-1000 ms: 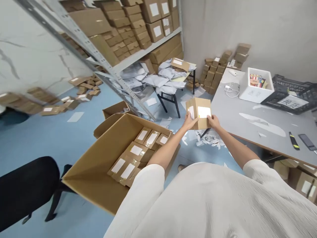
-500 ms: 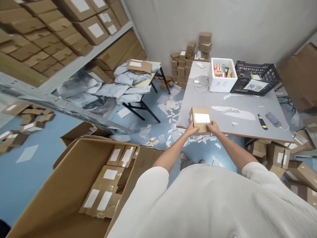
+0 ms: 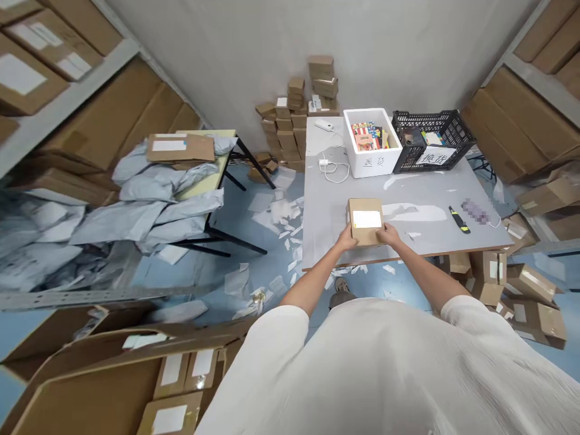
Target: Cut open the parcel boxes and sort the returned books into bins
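A small brown cardboard box (image 3: 365,235) with a white label on its upper face is held between my two hands, over the front part of the grey table (image 3: 326,187). My left hand (image 3: 346,239) grips its left side near the lower corner. On the opposite side, my right hand (image 3: 388,235) is closed on the box's right edge. Whether the box rests on the tabletop or hovers just above it, I cannot tell. To the right on the table lies a black and yellow box cutter (image 3: 459,220), beside a blurred-out purple object (image 3: 476,211).
A white foam box (image 3: 376,162) and a black plastic crate (image 3: 435,158) stand at the table's back. Grey mailing bags (image 3: 149,184) cover a side table at left. A large open carton (image 3: 99,393) holds labelled boxes at lower left. Paper scraps (image 3: 281,211) litter the floor.
The view has turned to the right, so the shelf and large carton have slid left. My hands and the held box are now farther in over the table from its front edge.
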A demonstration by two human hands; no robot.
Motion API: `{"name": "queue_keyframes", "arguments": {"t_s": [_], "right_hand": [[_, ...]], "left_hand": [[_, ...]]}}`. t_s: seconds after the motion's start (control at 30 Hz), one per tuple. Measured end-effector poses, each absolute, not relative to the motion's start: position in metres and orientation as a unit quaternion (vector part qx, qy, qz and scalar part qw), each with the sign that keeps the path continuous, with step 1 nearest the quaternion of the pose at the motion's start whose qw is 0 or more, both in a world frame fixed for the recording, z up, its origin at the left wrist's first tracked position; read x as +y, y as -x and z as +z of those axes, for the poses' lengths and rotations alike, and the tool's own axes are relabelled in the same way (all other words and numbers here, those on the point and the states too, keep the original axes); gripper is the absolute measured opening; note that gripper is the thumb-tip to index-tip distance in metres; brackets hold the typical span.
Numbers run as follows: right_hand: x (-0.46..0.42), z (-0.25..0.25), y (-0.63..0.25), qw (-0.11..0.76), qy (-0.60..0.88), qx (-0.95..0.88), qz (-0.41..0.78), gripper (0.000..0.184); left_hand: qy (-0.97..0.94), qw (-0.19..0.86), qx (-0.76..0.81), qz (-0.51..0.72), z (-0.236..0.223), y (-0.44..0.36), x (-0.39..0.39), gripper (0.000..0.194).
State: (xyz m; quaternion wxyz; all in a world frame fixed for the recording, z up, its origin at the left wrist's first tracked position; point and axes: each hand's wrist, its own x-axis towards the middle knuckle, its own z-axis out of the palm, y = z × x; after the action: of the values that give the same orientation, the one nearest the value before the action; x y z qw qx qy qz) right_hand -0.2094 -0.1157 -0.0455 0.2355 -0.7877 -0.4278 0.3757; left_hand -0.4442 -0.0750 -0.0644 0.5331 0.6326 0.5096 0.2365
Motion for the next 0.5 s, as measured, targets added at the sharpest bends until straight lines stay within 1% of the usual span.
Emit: {"name": "queue_keyframes", "arguments": {"t_s": [0.13,0.3,0.43,0.5], "right_hand": [[-0.091,-0.046,0.212,0.224,0.791,-0.445,0.354,0.041],[-0.084,-0.054,0.213,0.234,0.811,-0.430,0.320,0.047],[-0.083,-0.058,0.213,0.242,0.813,-0.416,0.328,0.051],[-0.081,-0.058,0.215,0.234,0.815,-0.418,0.326,0.054]], "left_hand": [[-0.616,0.580,0.492,0.207,-0.071,0.449,-0.045,0.105],[-0.610,0.618,0.453,0.202,-0.082,0.458,-0.034,0.107],[-0.638,0.597,0.438,0.211,-0.088,0.457,-0.034,0.103],[-0.654,0.559,0.463,0.215,-0.088,0.455,-0.036,0.100]]}}
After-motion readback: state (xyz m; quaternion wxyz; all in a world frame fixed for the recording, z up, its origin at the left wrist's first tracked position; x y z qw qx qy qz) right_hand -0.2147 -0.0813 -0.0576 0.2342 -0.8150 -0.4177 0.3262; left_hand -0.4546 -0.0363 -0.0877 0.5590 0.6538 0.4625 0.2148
